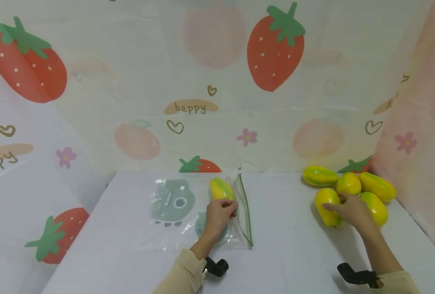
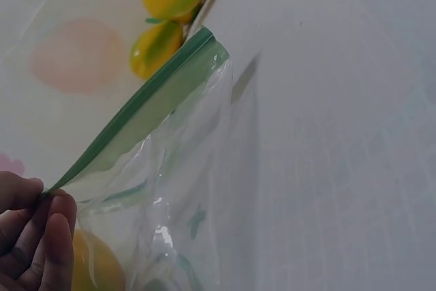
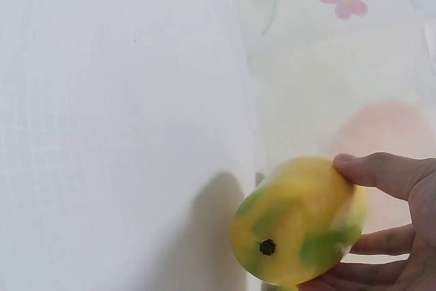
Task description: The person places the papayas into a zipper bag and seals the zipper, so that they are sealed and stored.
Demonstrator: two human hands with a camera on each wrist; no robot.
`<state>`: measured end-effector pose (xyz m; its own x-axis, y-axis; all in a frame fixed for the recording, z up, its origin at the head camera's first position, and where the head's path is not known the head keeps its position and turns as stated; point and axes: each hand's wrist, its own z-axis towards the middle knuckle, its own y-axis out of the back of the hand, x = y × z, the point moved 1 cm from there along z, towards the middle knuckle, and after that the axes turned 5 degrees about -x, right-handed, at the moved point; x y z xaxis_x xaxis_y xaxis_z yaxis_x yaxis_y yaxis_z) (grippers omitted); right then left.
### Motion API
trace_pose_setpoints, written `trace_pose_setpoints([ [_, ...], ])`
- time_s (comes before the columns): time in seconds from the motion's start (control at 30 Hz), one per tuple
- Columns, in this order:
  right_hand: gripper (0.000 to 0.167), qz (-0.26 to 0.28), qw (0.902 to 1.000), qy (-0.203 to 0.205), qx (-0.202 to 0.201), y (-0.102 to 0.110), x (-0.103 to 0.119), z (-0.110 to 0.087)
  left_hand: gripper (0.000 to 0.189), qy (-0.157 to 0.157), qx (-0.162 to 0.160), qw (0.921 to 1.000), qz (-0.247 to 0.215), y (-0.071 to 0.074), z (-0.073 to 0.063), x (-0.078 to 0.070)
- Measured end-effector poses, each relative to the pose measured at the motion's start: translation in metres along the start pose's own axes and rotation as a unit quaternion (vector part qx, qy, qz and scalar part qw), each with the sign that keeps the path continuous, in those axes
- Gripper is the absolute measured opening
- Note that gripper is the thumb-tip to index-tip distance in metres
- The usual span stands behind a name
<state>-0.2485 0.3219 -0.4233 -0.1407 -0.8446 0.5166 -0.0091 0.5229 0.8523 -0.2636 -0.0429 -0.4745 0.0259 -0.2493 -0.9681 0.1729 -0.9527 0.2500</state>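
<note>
A clear zip bag with a green zip edge lies on the table, its mouth parted toward the right. Grey-green cartoon figures are printed on it. One yellow-green mango is inside, seen through the plastic. My left hand pinches the bag's green edge between thumb and fingers, clear in the left wrist view. Over on the right, my right hand grips another mango, thumb on one side and fingers on the other. Its dark stem end shows in the right wrist view.
Several more mangoes sit grouped at the table's back right, close around the right hand. A white cloth covers the table. Behind it hangs a strawberry-print curtain, with more of it along both sides.
</note>
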Motion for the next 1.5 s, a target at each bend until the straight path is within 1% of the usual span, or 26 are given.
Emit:
trace_pose_setpoints([
  [0.2, 0.097, 0.028, 0.9996, -0.002, 0.009, -0.005, 0.012, 0.005, 0.015, -0.031, 0.003, 0.999, 0.031, -0.002, -0.001, -0.002],
  [0.3, 0.096, 0.046, 0.9989, -0.005, 0.011, -0.008, 0.017, 0.008, 0.014, -0.041, 0.003, 0.9985, 0.037, -0.002, -0.001, -0.002],
  [0.43, 0.094, 0.066, 0.9977, -0.001, 0.012, -0.014, 0.024, 0.011, 0.013, -0.045, 0.002, 0.9981, 0.041, -0.003, -0.002, -0.003],
  [0.63, 0.09, 0.092, 0.9957, 0.014, 0.006, -0.024, 0.034, 0.017, 0.014, -0.042, 0.002, 0.9985, 0.036, -0.002, -0.003, -0.003],
  [0.73, 0.087, 0.097, 0.9949, 0.027, -0.002, -0.03, 0.041, 0.021, 0.014, -0.036, 0.005, 0.9989, 0.03, -0.002, -0.004, -0.004],
  [0.93, 0.085, 0.115, 0.9919, 0.052, -0.009, -0.043, 0.056, 0.028, 0.014, -0.036, 0.007, 0.9991, 0.022, -0.001, -0.004, -0.004],
  [1.17, 0.081, 0.133, 0.9894, 0.057, 0.001, -0.055, 0.069, 0.036, 0.015, -0.034, 0.011, 0.9993, 0.012, -0.003, -0.002, -0.002],
  [1.5, 0.077, 0.153, 0.9858, 0.07, 0.007, -0.065, 0.089, 0.039, 0.015, -0.033, 0.013, 0.9993, 0.007, -0.002, -0.002, -0.001],
])
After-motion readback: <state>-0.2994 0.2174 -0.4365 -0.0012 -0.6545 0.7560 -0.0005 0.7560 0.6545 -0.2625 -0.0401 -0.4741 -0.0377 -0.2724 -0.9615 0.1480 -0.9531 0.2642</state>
